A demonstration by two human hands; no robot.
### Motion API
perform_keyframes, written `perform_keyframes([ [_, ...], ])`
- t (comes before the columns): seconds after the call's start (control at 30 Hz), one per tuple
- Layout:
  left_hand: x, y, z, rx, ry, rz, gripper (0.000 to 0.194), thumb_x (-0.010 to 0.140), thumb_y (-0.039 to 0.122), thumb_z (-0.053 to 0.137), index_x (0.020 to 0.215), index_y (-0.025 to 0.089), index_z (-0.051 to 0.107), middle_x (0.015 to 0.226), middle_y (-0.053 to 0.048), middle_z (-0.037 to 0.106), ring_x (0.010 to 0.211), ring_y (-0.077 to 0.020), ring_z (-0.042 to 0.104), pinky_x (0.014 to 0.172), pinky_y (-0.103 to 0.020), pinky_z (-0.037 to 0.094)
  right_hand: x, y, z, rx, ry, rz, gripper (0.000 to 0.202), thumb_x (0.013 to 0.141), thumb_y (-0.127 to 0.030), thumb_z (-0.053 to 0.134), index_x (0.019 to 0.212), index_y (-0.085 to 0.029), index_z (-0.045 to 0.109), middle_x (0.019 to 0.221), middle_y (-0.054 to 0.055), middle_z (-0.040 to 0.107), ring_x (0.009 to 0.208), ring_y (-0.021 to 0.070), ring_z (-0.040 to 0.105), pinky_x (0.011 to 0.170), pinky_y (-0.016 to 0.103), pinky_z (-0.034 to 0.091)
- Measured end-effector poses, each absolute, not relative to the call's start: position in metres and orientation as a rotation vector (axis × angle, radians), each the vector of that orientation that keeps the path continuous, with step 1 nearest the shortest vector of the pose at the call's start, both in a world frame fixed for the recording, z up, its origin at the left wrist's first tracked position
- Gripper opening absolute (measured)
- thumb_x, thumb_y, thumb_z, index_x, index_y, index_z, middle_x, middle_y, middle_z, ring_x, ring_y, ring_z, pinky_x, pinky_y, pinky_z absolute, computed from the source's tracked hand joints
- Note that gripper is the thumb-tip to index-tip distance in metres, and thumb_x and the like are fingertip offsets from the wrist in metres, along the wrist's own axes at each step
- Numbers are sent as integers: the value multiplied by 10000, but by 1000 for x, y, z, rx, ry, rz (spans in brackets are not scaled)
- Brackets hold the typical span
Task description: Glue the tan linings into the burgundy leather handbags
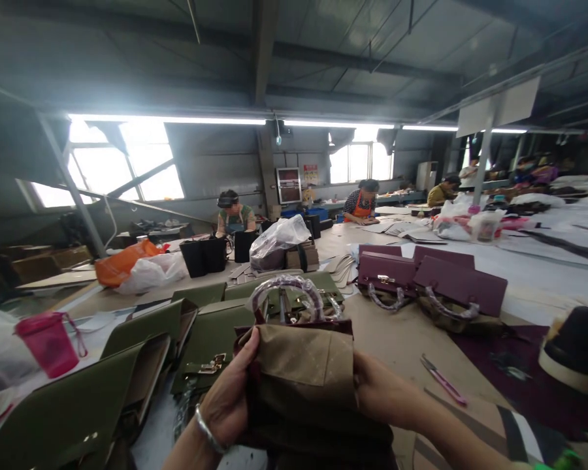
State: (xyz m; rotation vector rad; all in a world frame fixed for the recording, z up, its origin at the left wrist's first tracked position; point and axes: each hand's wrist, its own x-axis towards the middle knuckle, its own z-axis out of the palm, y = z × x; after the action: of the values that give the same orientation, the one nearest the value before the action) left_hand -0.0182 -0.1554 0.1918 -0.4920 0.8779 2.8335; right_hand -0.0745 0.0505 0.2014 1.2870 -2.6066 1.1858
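A handbag [318, 398] is held up in front of me, its tan-brown lining [294, 352] facing me and its dark maroon edge at the top. Beyond that edge rises a handle [287, 284] wrapped in clear film. My left hand [230, 398], with a silver bangle at the wrist, grips the left side, thumb on the lining. On the opposite side my right hand [375, 385] grasps the bag's edge; most of its fingers are hidden behind the fabric. Several green handbags [78, 395] lie open-flapped to the left, close to my left hand.
Purple handbags [463, 284] lie at right on the table [387, 333]. Nearer are pink-handled snips [445, 382] and a black cone-shaped item [578, 346]. A pink cup [49, 343] stands far left. Black bags [203, 256] and plastic-covered stacks stand behind; other people work across the table.
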Motion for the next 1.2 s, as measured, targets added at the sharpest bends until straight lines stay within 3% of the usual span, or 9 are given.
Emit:
perform_keyframes([
  [0.2, -21, -155, 191, -510, 1018, 2738, 530, 833, 459, 598, 1184, 64, 556, 900, -136, 709, 910, -270, 661, 917, -369, 477, -49, 33, 226, 1240, -2364, 2466, 367, 750, -305, 642, 1093, -174, 656, 1004, 73, 694, 1053, 241, 588, 964, 364, 428],
  [0.4, -8, -167, 201, -354, 1434, 2576, 516, 850, 546, 513, 1022, 77, 641, 846, -124, 707, 855, -254, 662, 808, -322, 503, -46, 18, 232, 780, -1536, 3458, 328, 656, -289, 757, 947, -156, 685, 984, 80, 693, 1057, 258, 583, 989, 381, 395],
  [0.53, 6, -195, 195, -641, 2299, 2187, 709, 720, 743, 499, 894, 72, 646, 785, -137, 684, 796, -292, 647, 751, -354, 497, -52, 14, 233, 521, -1450, 3495, 263, 581, -251, 783, 788, -149, 658, 887, 62, 703, 993, 245, 607, 944, 351, 429],
  [0.67, 9, -210, 192, -464, 3101, 1778, 952, 625, 716, 628, 1341, 150, 358, 1274, -172, 515, 1216, -338, 444, 1041, -471, 314, -58, 12, 229, 408, -1614, 3443, 223, 596, -267, 727, 756, -151, 623, 774, 38, 690, 910, 221, 621, 868, 311, 452],
  [0.77, -3, -198, 210, 84, 3081, 1547, 1174, 538, 582, 783, 1440, 204, 135, 1468, -142, 275, 1367, -283, 209, 1132, -437, 143, -62, 15, 222, 498, -1881, 3287, 185, 664, -314, 642, 724, -142, 606, 678, 32, 657, 778, 198, 615, 771, 296, 457],
  [0.9, -36, -175, 233, 439, 2754, 1431, 1349, 441, 337, 871, 1449, 214, -17, 1478, -149, 248, 1337, -299, 280, 1113, -445, 204, -66, 23, 223, 665, -2274, 3038, 183, 695, -332, 568, 721, -151, 583, 610, 3, 595, 632, 163, 563, 654, 287, 437],
  [0.97, -53, -169, 231, 556, 2488, 1558, 1191, 482, 298, 832, 1445, 172, 141, 1402, -162, 391, 1247, -324, 415, 1058, -458, 313, -65, 26, 231, 824, -2529, 2773, 179, 723, -316, 527, 762, -155, 595, 625, -8, 579, 603, 141, 536, 594, 259, 412],
  [1.07, -64, -166, 214, 546, 2298, 1655, 587, 614, 296, 745, 1151, 108, 602, 1135, -128, 637, 1079, -337, 555, 985, -454, 399, -62, 34, 250, 1118, -2910, 2135, 124, 767, -218, 497, 749, -145, 595, 621, -30, 519, 549, 86, 435, 511, 207, 334],
  [1.2, -55, -168, 195, 397, 2305, 1771, 346, 695, 301, 705, 997, 137, 674, 1007, -76, 690, 1006, -313, 594, 935, -427, 441, -64, 60, 268, 1465, -2883, 1896, 154, 830, -233, 497, 845, -128, 608, 688, -25, 510, 558, 66, 406, 500, 187, 332],
])
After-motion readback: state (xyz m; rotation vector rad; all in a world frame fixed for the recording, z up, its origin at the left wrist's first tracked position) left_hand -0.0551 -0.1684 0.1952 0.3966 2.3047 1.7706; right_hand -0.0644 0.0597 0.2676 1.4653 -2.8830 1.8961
